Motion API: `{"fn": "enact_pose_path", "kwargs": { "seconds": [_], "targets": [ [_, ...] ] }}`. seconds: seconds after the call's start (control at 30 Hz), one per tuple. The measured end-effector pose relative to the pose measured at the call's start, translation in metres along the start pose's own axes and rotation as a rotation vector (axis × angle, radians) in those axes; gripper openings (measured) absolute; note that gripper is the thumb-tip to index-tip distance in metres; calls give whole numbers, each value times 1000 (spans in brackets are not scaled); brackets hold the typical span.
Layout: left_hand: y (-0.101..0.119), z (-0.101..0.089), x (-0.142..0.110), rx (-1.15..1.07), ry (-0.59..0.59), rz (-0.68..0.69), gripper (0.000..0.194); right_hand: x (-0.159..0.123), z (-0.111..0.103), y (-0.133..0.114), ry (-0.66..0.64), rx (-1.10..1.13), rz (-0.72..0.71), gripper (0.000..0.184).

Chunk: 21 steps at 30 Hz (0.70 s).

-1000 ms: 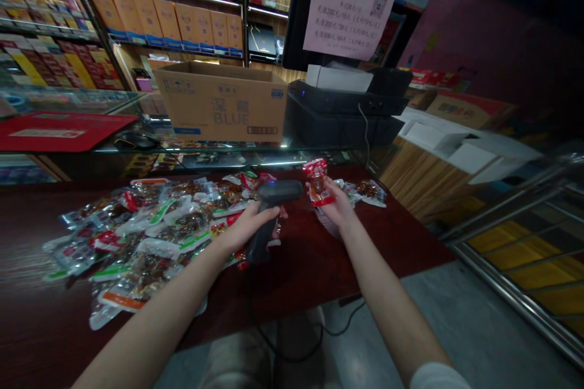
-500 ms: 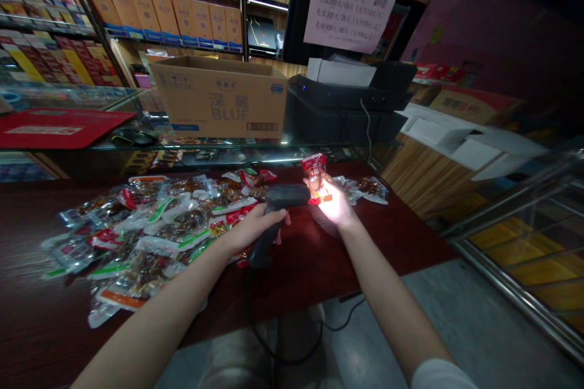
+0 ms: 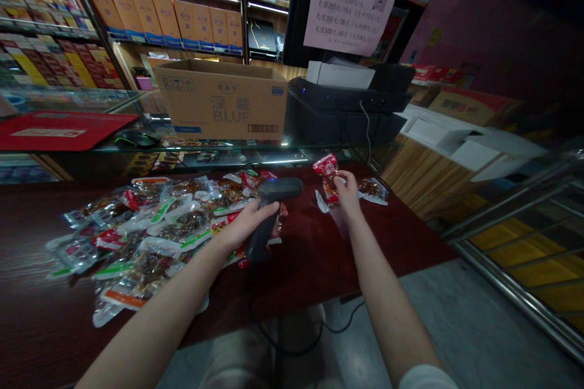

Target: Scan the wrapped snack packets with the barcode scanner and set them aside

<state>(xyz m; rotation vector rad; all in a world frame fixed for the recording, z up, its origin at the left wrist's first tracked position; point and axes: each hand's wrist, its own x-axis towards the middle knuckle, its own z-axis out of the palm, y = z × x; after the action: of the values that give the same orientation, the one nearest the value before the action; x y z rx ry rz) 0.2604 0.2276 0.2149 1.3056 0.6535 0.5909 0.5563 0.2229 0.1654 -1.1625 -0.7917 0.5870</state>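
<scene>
My left hand (image 3: 253,223) is wrapped round the grip of a black barcode scanner (image 3: 281,187), whose head points to the right and shows a small blue light. A red-topped snack packet (image 3: 325,165) is pinched in my right hand (image 3: 347,197), just beyond the scanner's head. Behind that hand, a few clear packets (image 3: 373,187) with brown contents lie on the dark red table (image 3: 314,273). A wide heap of similar vacuum-sealed snack packets (image 3: 159,234), with red, green and orange strips, spreads to the left of the scanner, partly under my left forearm.
A glass counter behind the table bears a cardboard box (image 3: 228,103), a computer mouse (image 3: 137,138), a red mat (image 3: 64,130) and a black printer-like machine (image 3: 351,91). The scanner's cable (image 3: 296,352) loops below the table edge. A metal rack (image 3: 515,292) stands at right.
The bright scanner light on my right hand has gone out. My right hand has moved slightly right with the packet and turned; the scanner has shifted slightly left.
</scene>
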Motion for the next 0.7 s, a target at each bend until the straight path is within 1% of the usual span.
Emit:
{"fn": "enact_pose_path", "kwargs": {
  "seconds": [0.03,0.1,0.2,0.27,0.3,0.37,0.43,0.5,0.57,0.63,0.7],
  "targets": [
    [2,-2,0,-12,31,-3,54,5,-8,0,140,-161,-102,19],
    [6,-8,-1,-29,84,-3,55,12,-25,-1,290,-426,-190,20],
    [10,-18,0,-63,124,43,55,14,-43,-2,340,-713,-186,30],
    [12,-23,1,-88,130,72,55,14,-48,0,335,-807,-161,27],
    [12,-26,2,-105,134,80,55,14,-48,1,328,-801,-153,24],
    [11,-29,4,-139,153,81,56,15,-47,4,315,-665,-142,20],
    [9,-31,6,-156,169,70,57,18,-45,5,310,-386,-102,23],
    [8,-32,7,-156,173,63,57,20,-44,2,292,-51,-2,27],
    [8,-32,6,-148,165,67,57,19,-44,-4,260,181,93,24],
    [9,-31,5,-144,159,76,57,16,-44,-13,176,317,148,14],
    [10,-30,4,-142,152,77,56,9,-44,-21,53,412,166,13]
  ]
}}
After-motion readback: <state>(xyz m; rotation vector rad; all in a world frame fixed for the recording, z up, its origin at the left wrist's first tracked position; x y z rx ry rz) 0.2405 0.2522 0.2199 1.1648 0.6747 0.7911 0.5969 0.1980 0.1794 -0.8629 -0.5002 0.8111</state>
